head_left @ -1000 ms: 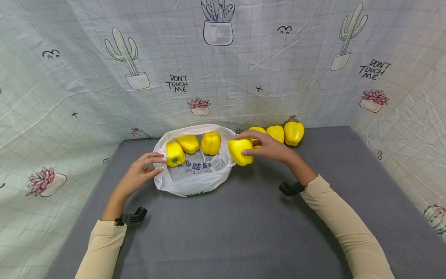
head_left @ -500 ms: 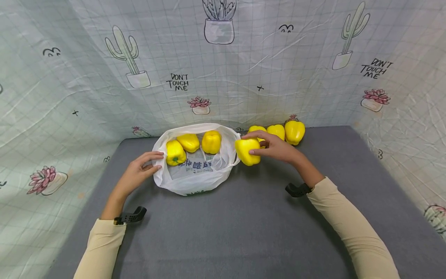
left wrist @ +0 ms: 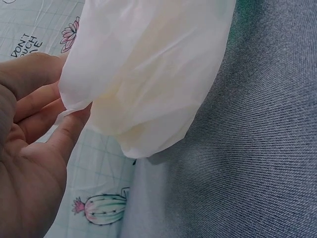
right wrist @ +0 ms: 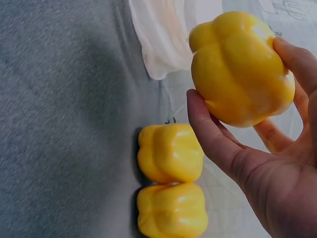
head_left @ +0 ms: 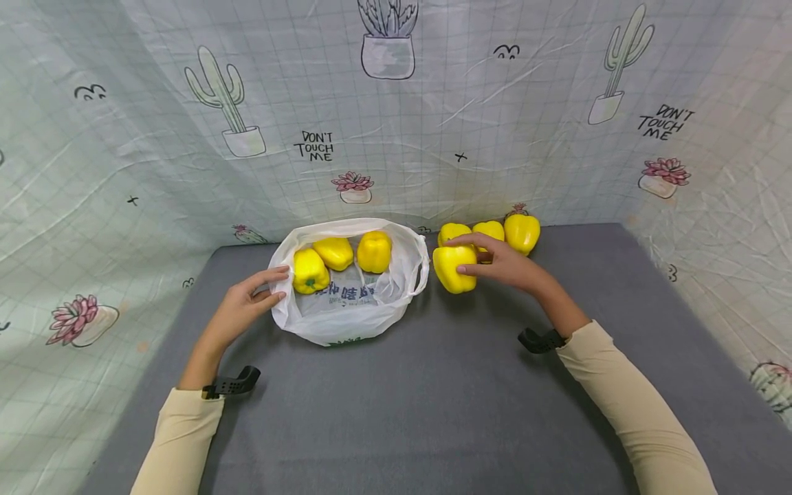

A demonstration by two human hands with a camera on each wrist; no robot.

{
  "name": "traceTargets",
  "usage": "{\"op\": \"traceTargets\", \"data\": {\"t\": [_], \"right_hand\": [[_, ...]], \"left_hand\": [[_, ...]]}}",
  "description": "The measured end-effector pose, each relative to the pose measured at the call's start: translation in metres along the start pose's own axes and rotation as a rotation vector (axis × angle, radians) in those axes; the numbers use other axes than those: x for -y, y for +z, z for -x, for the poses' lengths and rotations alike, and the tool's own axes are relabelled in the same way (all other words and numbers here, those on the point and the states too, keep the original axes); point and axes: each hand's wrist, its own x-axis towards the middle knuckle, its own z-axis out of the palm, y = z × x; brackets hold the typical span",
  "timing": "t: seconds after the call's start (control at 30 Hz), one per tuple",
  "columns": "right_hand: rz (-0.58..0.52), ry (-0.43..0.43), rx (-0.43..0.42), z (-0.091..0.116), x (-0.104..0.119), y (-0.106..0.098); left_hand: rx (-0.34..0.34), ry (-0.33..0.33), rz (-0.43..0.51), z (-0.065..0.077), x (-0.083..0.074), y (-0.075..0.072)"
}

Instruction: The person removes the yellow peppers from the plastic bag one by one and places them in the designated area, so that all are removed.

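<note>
A white plastic bag [head_left: 346,331] lies with its mouth open on the grey table. Three yellow bell peppers are inside it: one at the left [head_left: 311,271], one at the back [head_left: 334,254] and one at the right [head_left: 374,252]. My left hand [head_left: 243,309] pinches the bag's left rim between thumb and fingers, seen close in the left wrist view on the thin plastic [left wrist: 148,74]. Just right of the bag, my right hand [head_left: 502,263] grips another yellow bell pepper [head_left: 454,269] between thumb and fingers, held above the table in the right wrist view [right wrist: 240,69].
Three more yellow bell peppers stand in a row at the table's back edge, the rightmost one [head_left: 522,234] in plain sight and the others partly behind my right hand. A printed cloth [head_left: 458,110] hangs right behind the table [head_left: 396,412].
My right hand has moved to the right, carrying the bell pepper from the bag's right rim to a spot apart from it. My left hand stays at the left rim.
</note>
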Motion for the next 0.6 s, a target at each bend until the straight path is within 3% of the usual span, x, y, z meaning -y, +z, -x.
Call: {"op": "traceTargets", "data": {"t": [0.17,0.6], "right_hand": [[-0.016,0.024,0.005,0.004,-0.006,-0.003],[-0.04,0.112,-0.01,0.009,-0.013,-0.005]], "left_hand": [[-0.011,0.049,-0.004,0.001,-0.001,0.0],[-0.039,0.058,-0.001,0.0,0.001,0.001]]}}
